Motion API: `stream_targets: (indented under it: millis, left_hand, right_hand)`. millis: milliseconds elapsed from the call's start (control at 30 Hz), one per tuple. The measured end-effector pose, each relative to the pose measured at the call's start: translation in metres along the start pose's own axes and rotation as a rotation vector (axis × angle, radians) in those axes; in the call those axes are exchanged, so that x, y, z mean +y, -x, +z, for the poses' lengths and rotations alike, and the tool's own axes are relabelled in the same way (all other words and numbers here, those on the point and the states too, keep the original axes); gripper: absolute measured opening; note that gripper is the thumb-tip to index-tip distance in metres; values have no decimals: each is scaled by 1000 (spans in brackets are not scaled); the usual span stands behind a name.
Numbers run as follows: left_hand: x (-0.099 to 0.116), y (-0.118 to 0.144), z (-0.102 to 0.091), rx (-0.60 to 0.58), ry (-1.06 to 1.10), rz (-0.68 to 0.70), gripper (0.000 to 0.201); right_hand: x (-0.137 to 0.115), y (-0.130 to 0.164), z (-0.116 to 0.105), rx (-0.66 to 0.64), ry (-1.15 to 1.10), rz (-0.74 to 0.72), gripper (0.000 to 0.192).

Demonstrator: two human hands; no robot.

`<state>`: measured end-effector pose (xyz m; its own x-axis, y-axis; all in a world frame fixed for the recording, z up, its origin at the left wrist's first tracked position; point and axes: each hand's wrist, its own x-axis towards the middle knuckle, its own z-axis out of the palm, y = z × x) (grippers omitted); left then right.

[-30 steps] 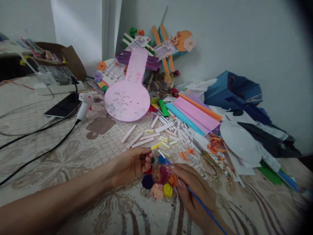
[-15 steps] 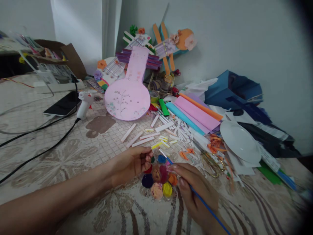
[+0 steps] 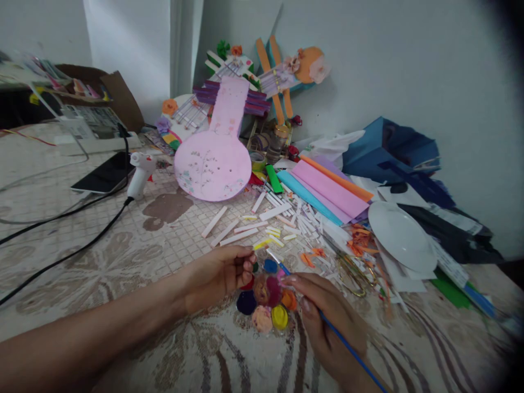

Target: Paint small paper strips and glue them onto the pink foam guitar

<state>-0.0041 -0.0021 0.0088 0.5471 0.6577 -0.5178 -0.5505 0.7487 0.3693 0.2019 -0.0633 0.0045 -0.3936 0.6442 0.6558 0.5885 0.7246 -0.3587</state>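
My left hand (image 3: 223, 273) pinches the near end of a small yellow-painted strip (image 3: 262, 244). Between the fingers of my right hand (image 3: 327, 316) is a slim blue paintbrush (image 3: 344, 341), its bristles close to the far end of that strip; whether they touch I cannot tell. Below and between both hands lies a round paint palette (image 3: 262, 292) with wells of blue, red, orange, yellow, peach and dark purple. My left fingers partly cover its green and red wells. Beyond the hands, several white strips (image 3: 239, 236) lie scattered, some with yellow on them.
A pink round-bodied cutout (image 3: 213, 166) stands behind the strips. To the left are a white glue gun (image 3: 141, 174) with a black cord and a phone (image 3: 104, 173). Coloured paper sheets (image 3: 327, 188), scissors (image 3: 347, 273) and a white plate (image 3: 401, 236) lie to the right.
The brush tip has shifted slightly up and left, closer to the yellow strip. My left hand keeps its pinch in nearly the same place.
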Motion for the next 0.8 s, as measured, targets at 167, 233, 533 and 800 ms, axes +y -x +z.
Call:
stream_targets:
  millis: [167,233,533,800]
  left_hand:
    - [0,1,1,-6,-6,10,15]
    - [0,1,1,-1,-1,6,15]
    - [0,0,4,23,-6,1,18]
    - [0,1,3,8,-11,0,17]
  right_hand:
    - [-2,-2,0,-54,8,-32,38]
    - [-2,-2,0,-36,1,-16,38]
    - [-2,-2,1,-25,5,3,36]
    - [-4,-6,-2,-12,15,-21,33]
